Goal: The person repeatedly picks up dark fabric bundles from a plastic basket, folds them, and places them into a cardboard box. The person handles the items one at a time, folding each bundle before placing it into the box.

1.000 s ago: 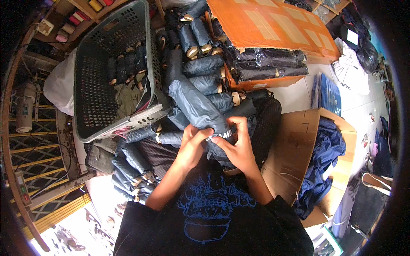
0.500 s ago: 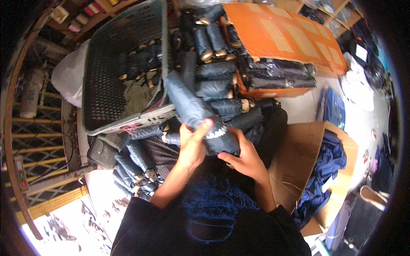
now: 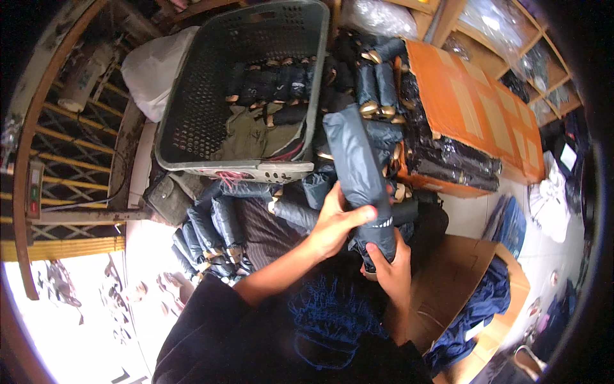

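Between my hands I hold a folded umbrella (image 3: 355, 160), a long blue-grey roll of shiny cloth with a white mark around its lower part. My left hand (image 3: 338, 221) wraps its middle from the left, thumb across the cloth. Around its lower end, nearest my body, my right hand (image 3: 391, 264) is closed. A pale tip shows beneath the right hand. More rolled umbrellas (image 3: 377, 86) with gold-coloured ends lie beyond it, and a further pile of umbrellas (image 3: 224, 221) rests to the left of my lap.
A dark plastic basket (image 3: 236, 165) holding umbrellas and olive cloth stands at the far left. At the far right is an orange taped carton (image 3: 480, 96) with black wrapped packs. An opened cardboard box (image 3: 457, 262) with navy cloth sits close on my right.
The umbrella has swung more upright in my hands, its far end now pointing almost straight away from me. My view has shifted, so the surroundings sit differently in the picture.
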{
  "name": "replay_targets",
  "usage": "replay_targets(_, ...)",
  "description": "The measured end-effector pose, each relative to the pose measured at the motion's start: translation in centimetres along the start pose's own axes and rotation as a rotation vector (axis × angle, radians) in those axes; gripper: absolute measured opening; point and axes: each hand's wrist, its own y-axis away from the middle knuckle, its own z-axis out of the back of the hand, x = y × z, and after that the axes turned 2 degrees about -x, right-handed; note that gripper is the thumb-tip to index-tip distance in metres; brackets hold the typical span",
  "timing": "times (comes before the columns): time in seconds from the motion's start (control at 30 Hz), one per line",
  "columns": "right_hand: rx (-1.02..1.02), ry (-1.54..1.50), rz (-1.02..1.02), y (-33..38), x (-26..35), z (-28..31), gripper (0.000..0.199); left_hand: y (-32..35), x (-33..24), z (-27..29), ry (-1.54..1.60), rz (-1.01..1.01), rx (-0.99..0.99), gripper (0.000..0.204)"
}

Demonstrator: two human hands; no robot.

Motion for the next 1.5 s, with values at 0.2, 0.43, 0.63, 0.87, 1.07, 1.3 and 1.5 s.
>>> replay_targets(0.2, -0.014, -0.088, -0.094, 0.9, 1.4, -0.7, 0.026, 0.1, -0.6, -0.8, -0.243, 0.143, 0.006, 0.034)
replay_targets(0.43, 0.079, -0.046, 0.101, 0.6, 0.1, 0.9, 0.029, 1.7, -0.4, -0.3, 0.002, 0.208, 0.253, 0.038)
replay_targets(0.63, 0.141, -0.080, -0.038, 0.1, 1.4, -0.7, 0.028, 0.2, -2.1, -0.4, -0.009, 0.113, 0.184, 0.038)
replay_targets(0.87, 0.049, -0.061, 0.214, -0.2, -0.7, 0.1, 0.043, 1.4, -1.9, -1.3, -0.113, 0.103, 0.252, 0.020)
replay_targets(1.07, 0.163, -0.402, -0.054, -1.5, 1.1, -0.8, 0.036, -1.1, -2.2, 0.3, 0.175, 0.128, 0.405, 0.041)
replay_targets(1.3, 0.159, -0.293, -0.184, -1.8, 0.1, -1.4, 0.034, -2.3, -3.6, -1.3, -0.038, 0.169, 0.177, 0.059)
replay_targets(1.5, -0.103, -0.320, -0.113, -1.5, 0.3, -2.2, 0.030, -0.2, -0.1, -2.2, -0.144, 0.158, 0.122, 0.044)
